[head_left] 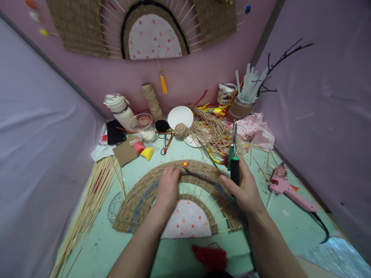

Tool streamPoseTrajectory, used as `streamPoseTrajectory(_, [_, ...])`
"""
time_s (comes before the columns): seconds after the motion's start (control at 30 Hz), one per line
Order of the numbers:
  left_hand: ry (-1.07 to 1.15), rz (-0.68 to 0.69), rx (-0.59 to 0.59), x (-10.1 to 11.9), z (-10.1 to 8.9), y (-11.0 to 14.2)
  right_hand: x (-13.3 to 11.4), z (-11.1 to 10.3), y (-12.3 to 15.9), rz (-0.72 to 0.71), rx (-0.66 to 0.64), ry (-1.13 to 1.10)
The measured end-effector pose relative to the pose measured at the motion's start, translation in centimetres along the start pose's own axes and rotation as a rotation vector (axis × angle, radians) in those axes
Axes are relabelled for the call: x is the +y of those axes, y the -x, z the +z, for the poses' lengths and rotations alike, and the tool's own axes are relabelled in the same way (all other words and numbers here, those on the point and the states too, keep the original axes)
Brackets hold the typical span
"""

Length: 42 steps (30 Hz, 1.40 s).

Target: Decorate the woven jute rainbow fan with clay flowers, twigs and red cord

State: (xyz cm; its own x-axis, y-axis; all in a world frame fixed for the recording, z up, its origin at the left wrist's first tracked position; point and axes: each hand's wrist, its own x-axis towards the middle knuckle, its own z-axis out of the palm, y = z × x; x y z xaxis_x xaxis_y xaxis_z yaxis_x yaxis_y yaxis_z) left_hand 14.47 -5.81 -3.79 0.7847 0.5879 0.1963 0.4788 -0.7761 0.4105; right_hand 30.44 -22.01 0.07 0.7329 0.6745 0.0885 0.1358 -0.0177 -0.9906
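Observation:
A half-round woven jute piece (136,200) with wooden spokes and a pink dotted fabric centre (187,222) lies on the green mat. A small pink flower (184,163) sits on its top edge. My left hand (168,187) rests on the upper arc with the fingers curled, pinching a dark cord against the weave. To the right, my right hand (245,189) is closed round the green and black handles of pliers (234,154), whose jaws point away from me.
A pink glue gun (285,187) lies at the right. Bamboo skewers (92,197) are piled at the left. Jute twine (203,133), a white plate (180,117), a water bottle (121,110) and a jar of glue sticks (243,102) crowd the back. A red tassel (210,256) lies near me.

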Motion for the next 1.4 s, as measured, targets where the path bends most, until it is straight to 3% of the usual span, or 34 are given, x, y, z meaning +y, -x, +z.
streamPoseTrajectory(0.63, [-0.033, 0.065, -0.005, 0.8, 0.2, -0.7, 0.1, -0.2, 0.1, -0.021, 0.021, 0.009])
streamPoseTrajectory(1.4, [-0.031, 0.034, 0.005, 0.6, 0.8, -1.4, 0.6, -0.3, 0.2, -0.031, 0.022, 0.002])
